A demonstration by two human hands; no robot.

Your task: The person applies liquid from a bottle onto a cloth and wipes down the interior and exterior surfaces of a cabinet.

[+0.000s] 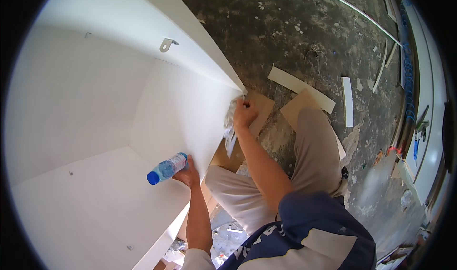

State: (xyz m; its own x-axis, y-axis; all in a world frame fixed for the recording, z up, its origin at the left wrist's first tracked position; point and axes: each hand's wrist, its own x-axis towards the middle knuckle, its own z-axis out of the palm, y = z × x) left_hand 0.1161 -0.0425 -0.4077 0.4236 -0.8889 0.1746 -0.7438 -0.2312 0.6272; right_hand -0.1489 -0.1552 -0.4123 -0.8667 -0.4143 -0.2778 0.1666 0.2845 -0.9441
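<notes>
A clear plastic bottle (171, 166) with a blue cap lies tilted in my left hand (189, 173), inside the white cabinet (166, 103). My fingers are wrapped round its base end. At the cabinet's front edge, my right hand (244, 114) has its fingers closed on a crumpled whitish cloth (230, 117), which hangs down beside the panel. A metal bracket (166, 45) is fixed to the upper panel of the cabinet.
Board strips (304, 89) and a white strip (348, 102) lie on the stained dark floor (285, 32). Brown board pieces (259, 109) are near my knees. At the right are long panels, a blue coiled hose (408, 70) and a blue-handled tool (416, 146).
</notes>
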